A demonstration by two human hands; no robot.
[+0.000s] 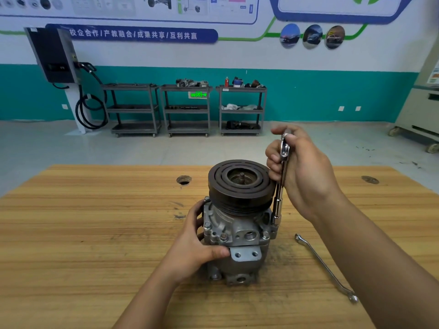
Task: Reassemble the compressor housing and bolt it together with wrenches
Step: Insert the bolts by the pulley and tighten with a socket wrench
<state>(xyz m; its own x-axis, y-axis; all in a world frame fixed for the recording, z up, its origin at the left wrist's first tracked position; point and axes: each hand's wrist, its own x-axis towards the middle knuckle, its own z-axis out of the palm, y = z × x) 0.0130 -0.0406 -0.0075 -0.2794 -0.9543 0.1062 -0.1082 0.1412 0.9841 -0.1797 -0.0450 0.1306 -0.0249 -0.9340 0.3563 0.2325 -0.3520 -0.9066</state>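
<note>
A grey metal compressor housing (237,233) stands upright on the wooden table (95,233), its dark grooved pulley (240,184) on top. Several bolts sit around its flange. My left hand (197,248) grips the housing's left side, thumb across the front. My right hand (301,169) holds the top of a chrome socket wrench (279,186) that stands almost vertical beside the pulley, its socket end down on a bolt at the housing's right corner.
A chrome double-ended ring spanner (325,267) lies on the table to the right of the housing. Two round holes (183,179) are in the tabletop farther back. Three grey shelf carts (187,110) stand against the far wall.
</note>
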